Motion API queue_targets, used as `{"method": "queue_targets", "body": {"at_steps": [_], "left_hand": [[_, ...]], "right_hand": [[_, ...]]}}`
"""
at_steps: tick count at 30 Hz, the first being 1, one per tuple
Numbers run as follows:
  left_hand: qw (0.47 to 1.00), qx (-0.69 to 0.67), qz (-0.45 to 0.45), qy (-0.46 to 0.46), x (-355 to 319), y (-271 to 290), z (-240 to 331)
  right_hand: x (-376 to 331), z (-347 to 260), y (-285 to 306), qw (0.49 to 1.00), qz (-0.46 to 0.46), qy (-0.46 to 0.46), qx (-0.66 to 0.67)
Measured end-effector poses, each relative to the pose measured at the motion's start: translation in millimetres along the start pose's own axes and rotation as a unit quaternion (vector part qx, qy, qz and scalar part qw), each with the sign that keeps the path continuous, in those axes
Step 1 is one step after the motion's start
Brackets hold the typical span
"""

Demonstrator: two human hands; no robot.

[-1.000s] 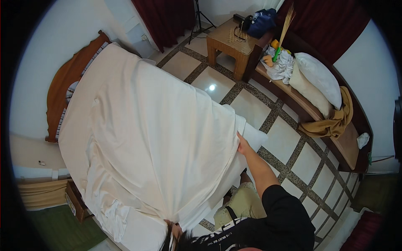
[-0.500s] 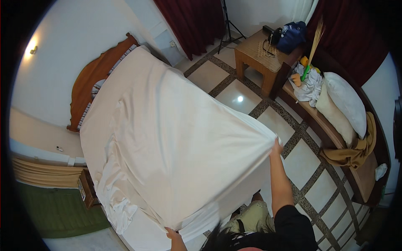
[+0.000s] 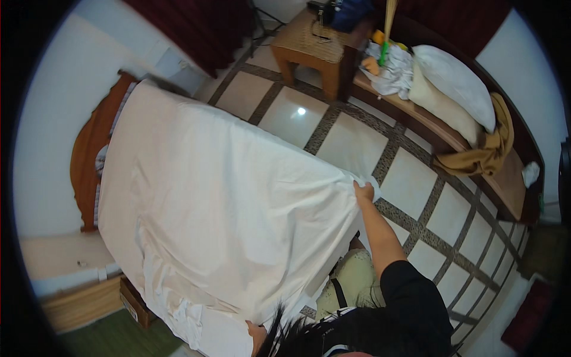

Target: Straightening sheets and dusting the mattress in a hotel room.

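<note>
A pale cream bed sheet (image 3: 220, 196) lies over the bed and is bunched in folds along its near left side. My right hand (image 3: 364, 191) is closed on the sheet's edge at the bed's right corner, with a bit of cloth sticking out past the fingers. Lower down, my left hand (image 3: 256, 333) grips the sheet near the foot of the bed; dark hair and the picture's lower edge hide part of that arm. Between the two hands the cloth hangs in loose folds.
A carved wooden headboard (image 3: 95, 154) stands at the left. On the right, a curved bench (image 3: 443, 132) holds white pillows (image 3: 458, 77), a brown cloth (image 3: 485, 156) and crumpled white fabric (image 3: 389, 70). A wicker-topped table (image 3: 312, 44) stands beyond the tiled floor (image 3: 351, 143). A small wooden cabinet (image 3: 135, 303) adjoins the bed.
My right hand has moved left and slightly up in the picture, still gripping the sheet. The cloth between the hands has gone slacker. The whole view has turned and shifted.
</note>
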State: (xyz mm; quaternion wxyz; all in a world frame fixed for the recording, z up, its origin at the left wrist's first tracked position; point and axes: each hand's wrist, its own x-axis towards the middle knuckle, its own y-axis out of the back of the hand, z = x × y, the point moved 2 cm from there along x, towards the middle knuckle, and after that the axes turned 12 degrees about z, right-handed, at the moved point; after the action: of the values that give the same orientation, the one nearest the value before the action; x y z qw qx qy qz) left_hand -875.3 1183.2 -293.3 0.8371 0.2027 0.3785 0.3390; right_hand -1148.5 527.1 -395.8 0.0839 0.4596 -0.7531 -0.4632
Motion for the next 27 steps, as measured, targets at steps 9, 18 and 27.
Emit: {"method": "queue_targets", "body": {"at_steps": [9,18,27], "left_hand": [[0.998,0.056,-0.025,0.022,8.7,-11.8,15.1],[0.996,0.085,-0.013,0.028,-26.0,-9.1,50.9],[0.993,0.111,0.024,0.034,-81.3,-12.9,83.9]], "right_hand": [[-21.6,-10.7,30.7,0.956,0.023,0.197,-0.215],[35.4,50.0,-0.7,0.993,-0.021,-0.109,-0.027],[48.8,85.6,-2.5,0.861,-0.084,-0.397,0.306]]}}
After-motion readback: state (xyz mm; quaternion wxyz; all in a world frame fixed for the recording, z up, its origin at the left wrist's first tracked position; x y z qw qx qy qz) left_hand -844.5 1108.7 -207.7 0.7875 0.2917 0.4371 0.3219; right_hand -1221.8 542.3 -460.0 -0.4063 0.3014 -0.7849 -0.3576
